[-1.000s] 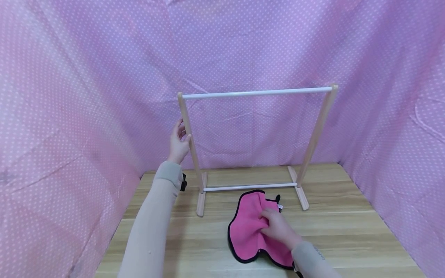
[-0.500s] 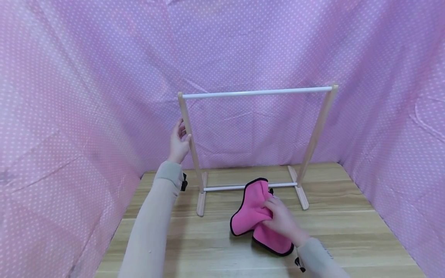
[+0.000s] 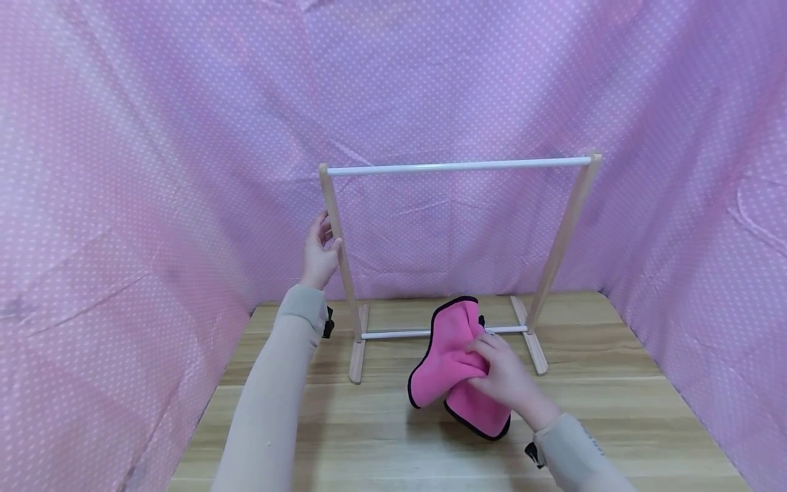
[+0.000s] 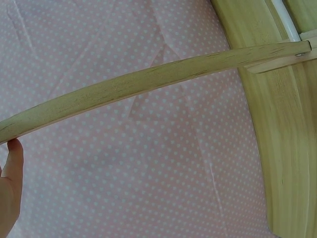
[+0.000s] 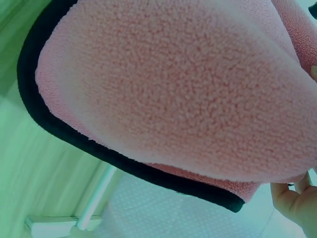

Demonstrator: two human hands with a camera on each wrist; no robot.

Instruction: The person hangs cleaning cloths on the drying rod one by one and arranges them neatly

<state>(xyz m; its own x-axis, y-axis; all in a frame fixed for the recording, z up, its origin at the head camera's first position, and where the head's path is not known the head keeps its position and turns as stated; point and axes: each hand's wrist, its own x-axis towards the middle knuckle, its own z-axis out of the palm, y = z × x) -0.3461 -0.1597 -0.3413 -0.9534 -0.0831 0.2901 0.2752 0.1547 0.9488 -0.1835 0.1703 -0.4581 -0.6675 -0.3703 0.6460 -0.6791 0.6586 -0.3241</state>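
Pinches a pink fleecy cloth (image 3: pixel 451 359) with black edging (image 5: pixel 99 148) in the right hand (image 3: pixel 507 379), with the fabric creased into folds between thumb and fingers. Holds it up over the surface (image 3: pixel 375 444), right of the middle and on the near side of a wooden rack (image 3: pixel 558 246), hiding part of the white lower bar (image 3: pixel 396 334) in the head view. Grips the left post (image 3: pixel 346 277) with the left hand (image 3: pixel 320 258), roughly midway up, with the thumb on the near side and the fingers reaching behind. Of the rack: stands upright toward the far end, with a white upper bar (image 3: pixel 458 166). Hung at left, far and right with a pink, white-dotted curtain (image 3: pixel 393 82).
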